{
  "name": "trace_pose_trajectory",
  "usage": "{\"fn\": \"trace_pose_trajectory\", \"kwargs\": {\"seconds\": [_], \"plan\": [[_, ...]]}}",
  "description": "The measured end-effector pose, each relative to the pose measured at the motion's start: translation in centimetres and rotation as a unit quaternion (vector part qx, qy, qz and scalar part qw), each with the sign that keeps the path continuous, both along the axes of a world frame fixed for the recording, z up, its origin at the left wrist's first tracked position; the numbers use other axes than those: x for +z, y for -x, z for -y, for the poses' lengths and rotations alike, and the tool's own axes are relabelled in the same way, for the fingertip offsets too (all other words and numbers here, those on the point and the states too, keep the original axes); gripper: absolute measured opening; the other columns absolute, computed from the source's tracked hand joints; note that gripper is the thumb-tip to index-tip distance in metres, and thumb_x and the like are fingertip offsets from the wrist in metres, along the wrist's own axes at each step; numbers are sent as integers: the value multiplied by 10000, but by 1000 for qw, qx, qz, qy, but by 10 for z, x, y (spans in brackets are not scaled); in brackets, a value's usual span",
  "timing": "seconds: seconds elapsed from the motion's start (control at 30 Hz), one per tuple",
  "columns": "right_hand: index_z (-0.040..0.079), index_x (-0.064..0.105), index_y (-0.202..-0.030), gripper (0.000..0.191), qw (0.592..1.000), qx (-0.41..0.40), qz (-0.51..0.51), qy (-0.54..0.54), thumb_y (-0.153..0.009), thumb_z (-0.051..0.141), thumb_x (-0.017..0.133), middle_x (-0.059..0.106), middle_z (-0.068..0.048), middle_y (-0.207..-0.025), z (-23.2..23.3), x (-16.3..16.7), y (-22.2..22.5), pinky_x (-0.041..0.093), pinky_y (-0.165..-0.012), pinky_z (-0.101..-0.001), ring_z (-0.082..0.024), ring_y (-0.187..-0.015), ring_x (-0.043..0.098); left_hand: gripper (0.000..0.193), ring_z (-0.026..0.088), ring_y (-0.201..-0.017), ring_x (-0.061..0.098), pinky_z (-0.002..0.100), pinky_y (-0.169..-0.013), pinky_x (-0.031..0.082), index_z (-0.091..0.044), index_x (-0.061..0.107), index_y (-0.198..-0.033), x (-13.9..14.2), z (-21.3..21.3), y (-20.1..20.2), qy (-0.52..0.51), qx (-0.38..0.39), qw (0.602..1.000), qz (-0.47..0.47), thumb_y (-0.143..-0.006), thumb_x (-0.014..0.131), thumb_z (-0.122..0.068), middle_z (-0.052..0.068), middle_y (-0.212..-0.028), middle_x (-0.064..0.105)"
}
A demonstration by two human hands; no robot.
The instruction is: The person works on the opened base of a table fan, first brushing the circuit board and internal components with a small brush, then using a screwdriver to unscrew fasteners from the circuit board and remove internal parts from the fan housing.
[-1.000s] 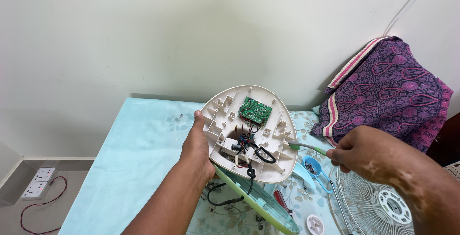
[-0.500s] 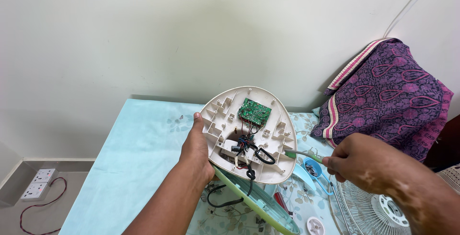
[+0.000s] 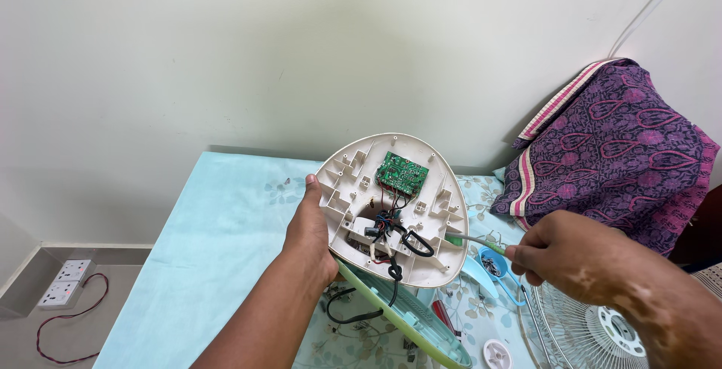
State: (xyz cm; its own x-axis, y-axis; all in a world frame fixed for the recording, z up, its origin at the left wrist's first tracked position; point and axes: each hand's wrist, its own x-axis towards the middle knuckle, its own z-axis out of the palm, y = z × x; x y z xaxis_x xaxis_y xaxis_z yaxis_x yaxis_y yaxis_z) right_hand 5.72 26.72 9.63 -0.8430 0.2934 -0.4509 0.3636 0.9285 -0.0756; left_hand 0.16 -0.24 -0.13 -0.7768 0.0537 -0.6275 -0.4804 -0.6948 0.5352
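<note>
My left hand (image 3: 310, 235) grips the left rim of a cream plastic fan base shell (image 3: 436, 215), tilted up so its inside faces me. Inside sit a green circuit board (image 3: 401, 173) and a tangle of red, blue and black wires (image 3: 388, 231). My right hand (image 3: 565, 252) is closed around the handle of a thin tool (image 3: 474, 239) with a green collar, whose tip touches the shell's right rim. A pale green cover (image 3: 410, 318) lies under the shell.
Light blue cloth (image 3: 218, 241) covers the table. A white fan grille (image 3: 598, 331) lies at the lower right, a blue scoop-like dish (image 3: 496, 265) with small parts beside it. Purple patterned fabric (image 3: 617, 154) is heaped at the right. A power strip (image 3: 64, 282) lies on the floor, left.
My right hand has shifted slightly left and down with the tool. The shell and my left hand stay about where they were.
</note>
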Motion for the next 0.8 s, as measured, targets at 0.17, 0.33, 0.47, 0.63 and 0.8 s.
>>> {"fn": "trace_pose_trajectory", "kwargs": {"seconds": [0.17, 0.33, 0.47, 0.63, 0.8], "plan": [[40, 860, -832, 469, 1000, 5, -22, -5, -996, 426, 650, 759, -87, -687, 2, 6, -6, 505, -633, -366, -183, -627, 618, 732, 371, -1349, 577, 676, -1048, 465, -175, 462, -1497, -4, 1, 2, -4, 2, 1000, 0, -938, 447, -647, 135, -1507, 546], [33, 851, -859, 465, 1000, -13, -7, -26, -980, 436, 652, 740, -101, -708, 15, 8, -5, 494, -660, -386, -199, -651, 610, 737, 376, -1350, 574, 692, -1043, 465, -177, 461, -1501, 0, 1, 0, -8, 1, 1000, -1, -938, 451, -653, 137, -1507, 545], [55, 836, -887, 427, 999, -20, -19, -22, -971, 433, 657, 734, -93, -709, 20, 6, -6, 493, -659, -393, -203, -653, 612, 739, 375, -1351, 572, 715, -1039, 445, -183, 454, -1504, 2, 0, -1, 2, -5, 1000, 7, -939, 443, -659, 133, -1509, 540], [3, 822, -854, 453, 998, -19, -56, 11, -944, 433, 712, 712, -143, -671, 27, -5, -4, 491, -660, -447, -239, -622, 598, 732, 368, -1350, 574, 714, -1044, 435, -197, 467, -1497, 4, 0, -2, 5, -9, 1000, 9, -935, 436, -665, 127, -1504, 552], [-1, 804, -870, 451, 999, -7, -50, 7, -938, 423, 665, 707, -147, -666, 40, -12, -4, 501, -666, -450, -241, -619, 611, 718, 376, -1358, 565, 747, -1034, 418, -217, 454, -1501, 6, 1, -3, 9, -16, 1000, 11, -941, 418, -665, 129, -1507, 548]]}}
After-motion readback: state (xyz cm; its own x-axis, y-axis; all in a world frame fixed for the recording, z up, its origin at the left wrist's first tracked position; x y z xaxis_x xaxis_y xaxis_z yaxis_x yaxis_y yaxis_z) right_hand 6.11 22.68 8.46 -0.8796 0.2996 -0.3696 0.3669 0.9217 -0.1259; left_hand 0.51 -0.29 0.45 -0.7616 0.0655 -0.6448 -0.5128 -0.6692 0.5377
